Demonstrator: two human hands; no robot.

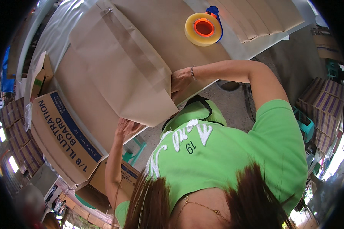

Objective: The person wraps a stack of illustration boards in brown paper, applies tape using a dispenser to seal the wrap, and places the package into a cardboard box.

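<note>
I see the left hand (pixel 126 128) and the right hand (pixel 181 81) at edges of the folded brown paper (pixel 122 68); a tape roll (pixel 196 37) lies apart on the desk (pixel 237 50).

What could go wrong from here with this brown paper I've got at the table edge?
The near end of the brown paper juts past the table edge, so it might sag or crease if your left hand and right hand let go. The tape roll sits just beyond your right forearm, so a sweep of that arm could knock it.
</note>
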